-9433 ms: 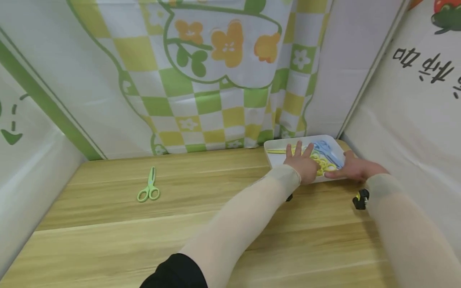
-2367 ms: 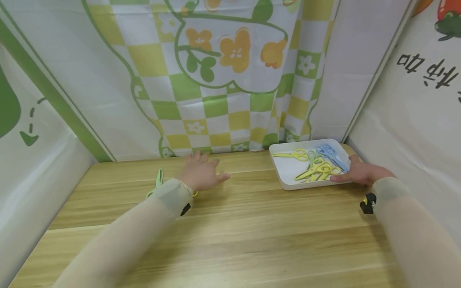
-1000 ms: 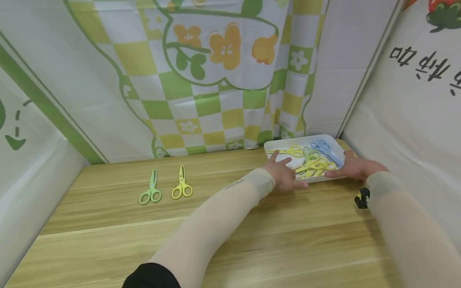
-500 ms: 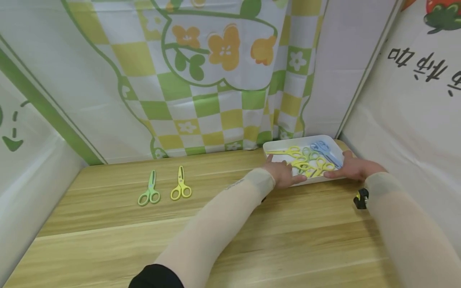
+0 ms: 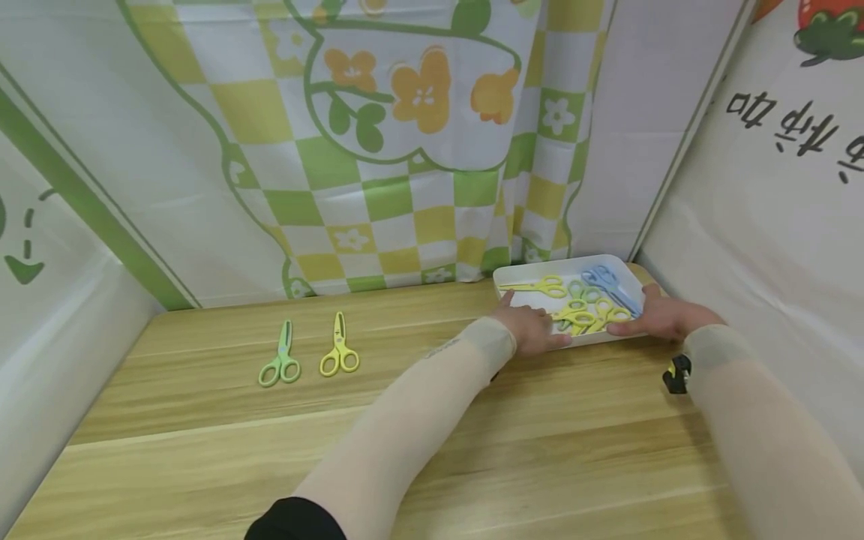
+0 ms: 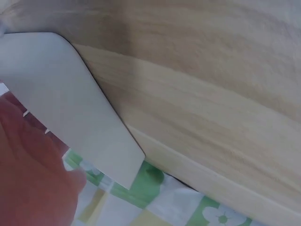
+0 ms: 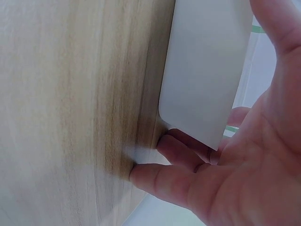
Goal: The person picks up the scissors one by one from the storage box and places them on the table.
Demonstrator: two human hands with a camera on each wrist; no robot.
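A white tray (image 5: 523, 298) stands at the back right of the table, holding several yellow, green and blue scissors. My left hand (image 5: 529, 330) reaches over its front left wall, fingers down inside against a yellow pair of scissors (image 5: 579, 318). The tray wall (image 6: 80, 108) and the hand hide the fingertips, so a grip cannot be made out. With my right hand (image 5: 668, 315) I hold the tray's right end, thumb over the rim and fingers (image 7: 174, 150) around the outer corner. On the table at left lie green scissors (image 5: 279, 366) and yellow scissors (image 5: 339, 350), side by side, blades pointing away.
The wooden table (image 5: 432, 465) ends at a checked curtain (image 5: 405, 195) behind the tray. White walls close in on both sides; the right wall (image 5: 763, 247) stands near the tray and right hand. Blue scissors (image 5: 610, 285) lie at the tray's back right.
Yellow scissors now lie beside the green pair on the table. The left hand has come back to the tray, and a yellow pair inside has shifted. The right hand stays at the tray.
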